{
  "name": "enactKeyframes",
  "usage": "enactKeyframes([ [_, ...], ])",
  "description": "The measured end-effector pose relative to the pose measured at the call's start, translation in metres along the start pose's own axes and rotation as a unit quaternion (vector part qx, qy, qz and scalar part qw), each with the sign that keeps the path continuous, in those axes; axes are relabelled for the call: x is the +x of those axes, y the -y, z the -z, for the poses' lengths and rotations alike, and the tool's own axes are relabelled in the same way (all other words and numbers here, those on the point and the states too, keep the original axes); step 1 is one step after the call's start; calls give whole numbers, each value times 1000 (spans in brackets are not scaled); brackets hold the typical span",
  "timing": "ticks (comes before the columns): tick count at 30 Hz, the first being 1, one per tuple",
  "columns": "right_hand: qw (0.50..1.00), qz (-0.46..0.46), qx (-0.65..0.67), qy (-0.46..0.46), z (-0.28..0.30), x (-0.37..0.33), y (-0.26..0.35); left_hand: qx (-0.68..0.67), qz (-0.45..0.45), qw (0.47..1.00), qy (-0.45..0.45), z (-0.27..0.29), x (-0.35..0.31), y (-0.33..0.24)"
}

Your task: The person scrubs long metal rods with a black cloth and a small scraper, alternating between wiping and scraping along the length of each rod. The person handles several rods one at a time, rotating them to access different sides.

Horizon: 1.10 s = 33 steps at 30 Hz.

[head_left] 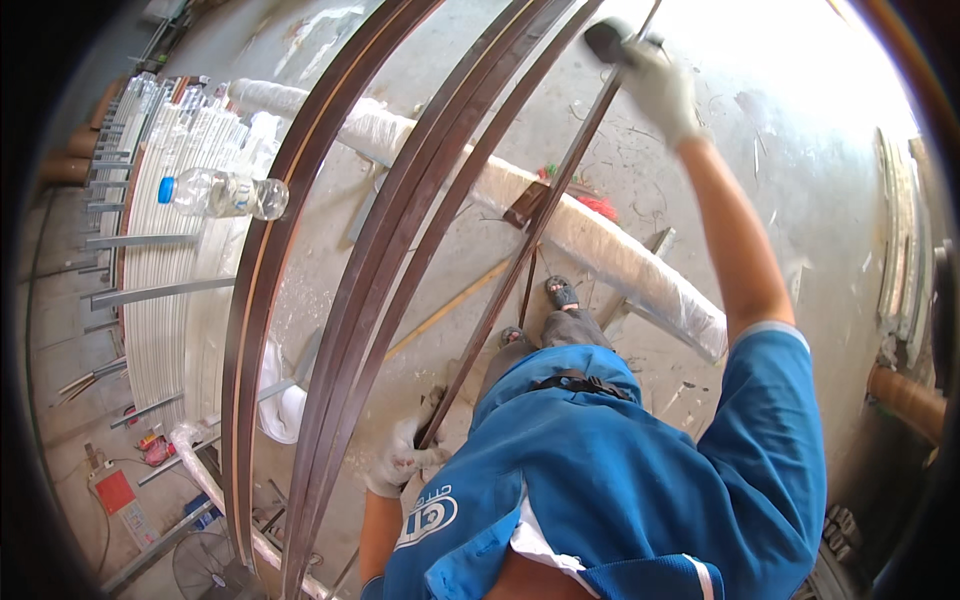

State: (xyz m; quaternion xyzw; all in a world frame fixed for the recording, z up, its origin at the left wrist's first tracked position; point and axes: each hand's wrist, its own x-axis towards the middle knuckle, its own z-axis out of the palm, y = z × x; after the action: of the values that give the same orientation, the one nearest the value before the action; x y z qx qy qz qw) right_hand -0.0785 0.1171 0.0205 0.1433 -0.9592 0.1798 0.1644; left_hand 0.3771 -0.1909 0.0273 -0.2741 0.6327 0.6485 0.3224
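A thin dark-brown bar runs slantwise in front of me, from near my left side up to the far right. My left hand, in a white glove, is closed around its near end. Stretched far out to the right, my gloved right hand is closed on a dark rounded tool at the bar's far part; motion blurs it, so its kind is unclear. To the left of this bar lie several long brown profiles, side by side. A clear plastic bottle with a blue cap lies across the leftmost brown profile.
Beneath the bar, a long plastic-wrapped bundle crosses the floor near my feet. White profiles are stacked on a metal rack at the left. A fan stands at the lower left, and a brown roll at the right.
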Motion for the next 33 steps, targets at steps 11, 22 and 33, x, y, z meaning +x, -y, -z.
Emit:
enactKeyframes([
  [11,978,114,126,-123,-53,15,-79,57,-40,988,-135,-24,-7,-2],
  [22,991,-41,124,-23,-91,179,-208,129,5,977,-169,-12,-9,3],
  [33,978,16,210,1,-25,29,-64,224,-43,953,-199,-18,-12,10],
])
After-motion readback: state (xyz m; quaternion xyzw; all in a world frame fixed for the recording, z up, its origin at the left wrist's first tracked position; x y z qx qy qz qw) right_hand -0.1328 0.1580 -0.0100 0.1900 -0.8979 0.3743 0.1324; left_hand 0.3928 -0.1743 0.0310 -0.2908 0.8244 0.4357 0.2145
